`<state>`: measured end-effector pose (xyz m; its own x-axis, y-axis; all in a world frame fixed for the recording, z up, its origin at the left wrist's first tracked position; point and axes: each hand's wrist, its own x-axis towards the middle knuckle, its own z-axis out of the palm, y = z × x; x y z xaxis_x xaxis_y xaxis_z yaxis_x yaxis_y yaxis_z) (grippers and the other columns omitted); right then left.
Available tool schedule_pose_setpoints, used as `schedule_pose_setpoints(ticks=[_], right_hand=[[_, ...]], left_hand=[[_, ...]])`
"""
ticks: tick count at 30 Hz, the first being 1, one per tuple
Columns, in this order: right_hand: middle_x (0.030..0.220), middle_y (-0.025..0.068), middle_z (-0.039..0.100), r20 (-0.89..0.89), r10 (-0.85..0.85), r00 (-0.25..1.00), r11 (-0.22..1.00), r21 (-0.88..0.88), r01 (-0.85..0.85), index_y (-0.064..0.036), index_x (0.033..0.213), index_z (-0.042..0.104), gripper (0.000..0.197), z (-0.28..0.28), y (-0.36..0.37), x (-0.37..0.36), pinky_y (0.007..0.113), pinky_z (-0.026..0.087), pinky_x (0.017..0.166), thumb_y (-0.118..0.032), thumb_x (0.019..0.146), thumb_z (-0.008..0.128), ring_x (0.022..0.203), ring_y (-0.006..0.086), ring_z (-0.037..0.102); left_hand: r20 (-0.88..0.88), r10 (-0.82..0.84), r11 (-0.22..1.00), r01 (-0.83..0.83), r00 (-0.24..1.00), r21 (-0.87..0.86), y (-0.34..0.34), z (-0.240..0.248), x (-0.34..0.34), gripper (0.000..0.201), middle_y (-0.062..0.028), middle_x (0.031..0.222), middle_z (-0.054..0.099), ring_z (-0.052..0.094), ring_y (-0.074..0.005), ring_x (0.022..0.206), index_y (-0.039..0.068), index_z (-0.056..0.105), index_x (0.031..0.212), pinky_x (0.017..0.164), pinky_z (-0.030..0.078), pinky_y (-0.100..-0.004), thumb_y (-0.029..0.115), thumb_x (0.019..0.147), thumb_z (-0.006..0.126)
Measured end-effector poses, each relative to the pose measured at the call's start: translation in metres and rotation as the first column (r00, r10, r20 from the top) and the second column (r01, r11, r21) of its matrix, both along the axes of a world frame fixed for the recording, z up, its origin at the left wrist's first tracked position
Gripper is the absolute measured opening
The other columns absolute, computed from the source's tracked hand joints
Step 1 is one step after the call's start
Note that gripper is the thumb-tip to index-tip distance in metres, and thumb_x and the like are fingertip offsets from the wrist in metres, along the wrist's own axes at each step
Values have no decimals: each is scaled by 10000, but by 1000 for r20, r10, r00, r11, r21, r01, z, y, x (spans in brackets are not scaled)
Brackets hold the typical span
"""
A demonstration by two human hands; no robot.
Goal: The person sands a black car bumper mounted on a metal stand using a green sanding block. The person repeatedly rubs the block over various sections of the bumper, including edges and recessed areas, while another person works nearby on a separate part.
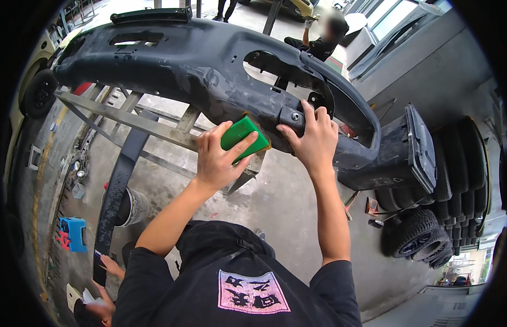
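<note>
The block [240, 135] was bright green, with a brown sheet [268, 146] edging it. The bumper [171, 68] was dark grey to black, mottled with paler smudges. The shirt [204, 305] was black, its patch [248, 304] pink with black characters. The case [74, 234] was blue, the bin [381, 161] black, and a yellow stripe [46, 163] crossed the grey floor [286, 218].

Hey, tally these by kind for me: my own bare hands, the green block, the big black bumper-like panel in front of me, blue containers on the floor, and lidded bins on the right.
Own hands, left hand and right hand: 2
Green block: 1
Black panel: 1
Blue container: 1
Lidded bin: 1
Total: 6
</note>
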<state>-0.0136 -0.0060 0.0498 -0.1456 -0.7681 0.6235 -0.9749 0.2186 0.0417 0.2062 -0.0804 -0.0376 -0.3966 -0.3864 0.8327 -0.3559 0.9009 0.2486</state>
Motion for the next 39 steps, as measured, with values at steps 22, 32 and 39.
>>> schedule_pose_setpoints(ticks=[22,32,39], right_hand=[[985,84,565,50,49,998,998,-33,-47,-128,1246,665,652,-3,5,-5,399,450,811,-559,769,768,939,283,606],[978,84,590,168,333,928,934,76,-349,-144,1265,674,602,18,13,-38,389,482,767,-353,725,837,855,292,606],[964,87,642,250,340,907,927,72,-368,-131,1244,681,617,19,22,-59,388,520,803,-366,698,847,895,294,650]], left_hand=[[-72,49,996,-43,996,84,5,9,-18,637,-173,1296,529,498,-324,1150,248,680,1331,989,377,-434,212,718,850],[-111,114,993,-115,987,-3,12,9,-35,628,-159,1278,529,483,-301,1131,285,695,1314,960,346,-424,253,709,859],[-69,143,974,-153,987,-165,-10,12,-33,626,-141,1285,539,490,-280,1141,350,687,1320,921,343,-405,282,721,857]])
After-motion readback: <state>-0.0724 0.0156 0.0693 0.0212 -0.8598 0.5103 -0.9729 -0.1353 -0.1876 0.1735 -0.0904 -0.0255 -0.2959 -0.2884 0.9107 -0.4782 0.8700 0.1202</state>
